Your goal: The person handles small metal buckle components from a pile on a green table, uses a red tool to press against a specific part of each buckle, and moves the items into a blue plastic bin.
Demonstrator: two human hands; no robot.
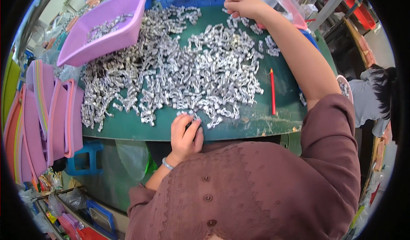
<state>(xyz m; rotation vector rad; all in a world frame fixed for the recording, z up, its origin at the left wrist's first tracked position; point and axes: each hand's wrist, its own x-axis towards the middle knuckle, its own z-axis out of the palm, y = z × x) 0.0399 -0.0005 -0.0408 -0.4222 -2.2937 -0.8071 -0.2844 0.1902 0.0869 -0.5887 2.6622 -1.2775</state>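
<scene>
A large heap of small silver metal parts (205, 69), shaped like looped links, covers the middle of the green table (247, 129). At the near edge my left hand (184, 135) curls its fingers round one of these small silver parts (194, 115). My right hand (245, 5) reaches far across, beside the blue bin (194, 0), its fingers closed in a pinch above a few scattered parts. What those fingers hold, if anything, is too small to make out. More silver parts fill the blue bin.
A tilted purple basket (102, 35) with some parts in it rests on the heap's left side. The red pencil (273, 90) lies right of the heap. Stacked pink baskets (55, 116) stand left, near a blue stool (85, 159). A person (373, 94) is at far right.
</scene>
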